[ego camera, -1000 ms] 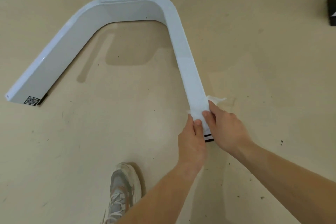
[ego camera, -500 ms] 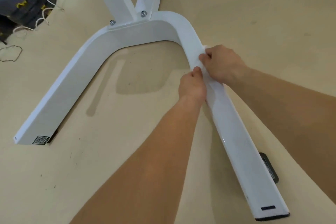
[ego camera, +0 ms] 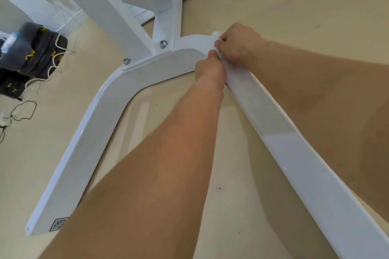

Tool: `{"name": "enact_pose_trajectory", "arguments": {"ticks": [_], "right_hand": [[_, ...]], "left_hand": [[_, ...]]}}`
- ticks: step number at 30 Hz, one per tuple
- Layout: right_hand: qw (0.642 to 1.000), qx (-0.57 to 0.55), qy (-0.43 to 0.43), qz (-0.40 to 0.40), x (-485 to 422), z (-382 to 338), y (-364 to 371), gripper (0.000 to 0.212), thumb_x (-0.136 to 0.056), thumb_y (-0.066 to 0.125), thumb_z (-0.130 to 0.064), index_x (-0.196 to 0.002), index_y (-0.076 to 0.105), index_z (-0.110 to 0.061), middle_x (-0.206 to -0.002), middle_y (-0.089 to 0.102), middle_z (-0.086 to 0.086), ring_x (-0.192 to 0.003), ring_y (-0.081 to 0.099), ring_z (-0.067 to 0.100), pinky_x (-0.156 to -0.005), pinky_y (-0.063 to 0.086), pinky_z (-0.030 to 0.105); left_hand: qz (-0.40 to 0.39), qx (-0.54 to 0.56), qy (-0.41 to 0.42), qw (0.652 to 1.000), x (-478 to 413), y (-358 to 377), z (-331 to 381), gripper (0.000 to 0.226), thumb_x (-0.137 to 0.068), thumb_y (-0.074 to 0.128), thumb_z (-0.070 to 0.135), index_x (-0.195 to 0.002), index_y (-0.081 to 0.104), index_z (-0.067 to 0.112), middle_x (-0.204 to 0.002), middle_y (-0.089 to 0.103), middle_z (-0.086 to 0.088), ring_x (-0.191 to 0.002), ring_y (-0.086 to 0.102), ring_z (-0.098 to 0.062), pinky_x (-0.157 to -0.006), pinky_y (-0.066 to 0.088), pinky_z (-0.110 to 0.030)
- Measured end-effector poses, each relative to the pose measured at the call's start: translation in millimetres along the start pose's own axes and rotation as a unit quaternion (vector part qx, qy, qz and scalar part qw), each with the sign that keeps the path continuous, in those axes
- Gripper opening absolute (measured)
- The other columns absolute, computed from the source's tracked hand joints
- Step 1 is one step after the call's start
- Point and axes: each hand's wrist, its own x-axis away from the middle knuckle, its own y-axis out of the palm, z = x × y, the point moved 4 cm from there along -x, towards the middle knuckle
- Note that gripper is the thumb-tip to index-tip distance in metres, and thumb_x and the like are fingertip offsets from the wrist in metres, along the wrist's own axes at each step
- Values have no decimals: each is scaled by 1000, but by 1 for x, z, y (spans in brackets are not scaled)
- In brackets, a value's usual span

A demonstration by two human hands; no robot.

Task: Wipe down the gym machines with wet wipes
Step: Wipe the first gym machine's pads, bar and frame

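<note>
A white curved base bar (ego camera: 109,115) of a gym machine lies on the beige floor, its two legs running toward me. A white wet wipe (ego camera: 215,37) is wrapped over the bar at the right bend. My right hand (ego camera: 237,43) grips the wipe from the far side, fingers curled. My left hand (ego camera: 210,67) pinches it from the near side, pressed against the bar. Most of the wipe is hidden under both hands.
White upright posts (ego camera: 117,12) bolt onto the bar's middle with two bolts (ego camera: 163,44). A dark bag (ego camera: 31,57) with white cords lies on the floor at the left, and a black cable (ego camera: 23,109) loops beside it. Small dirt specks dot the floor.
Both hands slid the wipe along the right leg from its near end up to the bend by the posts. The view moved closer and tilted up.
</note>
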Motion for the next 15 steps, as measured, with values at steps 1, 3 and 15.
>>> {"name": "enact_pose_trajectory", "arguments": {"ticks": [1, 3, 15], "right_hand": [[1000, -2, -1, 1, -5, -4, 2, 37, -101, 51, -34, -121, 65, -6, -121, 66, 18, -99, 57, 33, -82, 42, 31], [1000, -5, -3, 1, -16, -11, 5, 38, -100, 52, -35, -124, 65, -9, -125, 66, 15, -111, 60, 34, -89, 45, 31], [1000, 8, 16, -11, -65, -50, 27, 25, -98, 55, -41, -114, 67, -25, -113, 65, 3, -93, 55, 28, -89, 46, 34]], "left_hand": [[-2, 3, -1, 1000, -5, -1, 2, 40, -102, 46, 41, -121, 60, 9, -110, 70, -10, -102, 68, -31, -95, 56, -46], [3, 10, 2, 1000, -17, -2, 7, 38, -103, 46, 40, -119, 61, 9, -109, 70, -10, -101, 68, -30, -95, 56, -46], [47, 46, -71, 995, -75, -30, 27, 22, -96, 60, 40, -94, 63, 18, -83, 62, 0, -57, 48, -16, -62, 51, -25]]}}
